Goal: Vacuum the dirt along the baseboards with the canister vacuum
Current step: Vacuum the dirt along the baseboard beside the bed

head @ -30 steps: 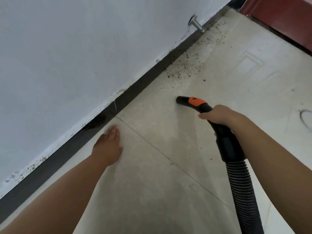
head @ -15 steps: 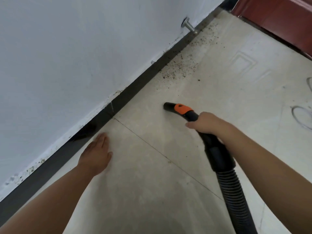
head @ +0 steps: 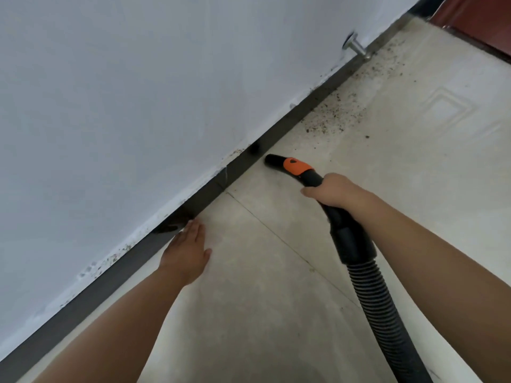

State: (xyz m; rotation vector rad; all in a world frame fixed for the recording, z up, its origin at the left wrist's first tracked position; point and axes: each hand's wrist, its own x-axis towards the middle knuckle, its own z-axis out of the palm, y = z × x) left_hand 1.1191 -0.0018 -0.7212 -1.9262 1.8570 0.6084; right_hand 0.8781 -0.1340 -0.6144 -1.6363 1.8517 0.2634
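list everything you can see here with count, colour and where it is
black plastic vacuum nozzle with orange collar: 1, black and orange, low over the floor by the baseboard, tip short of the dirt
black ribbed vacuum hose: 1, black, runs from the nozzle handle to the bottom right edge
scattered dark dirt specks: 1 patch, dark brown, on the floor along the baseboard, ahead of the nozzle
dark grey baseboard strip: 1, dark grey, foot of the wall
white painted wall: 1, white, upper left
beige floor tiles: several, beige, centre and right
metal door stopper: 1, silver, on the wall, top right
reddish-brown door: 1, top right corner
left hand: 1, flat on the floor beside the baseboard
right hand: 1, grips the nozzle handle
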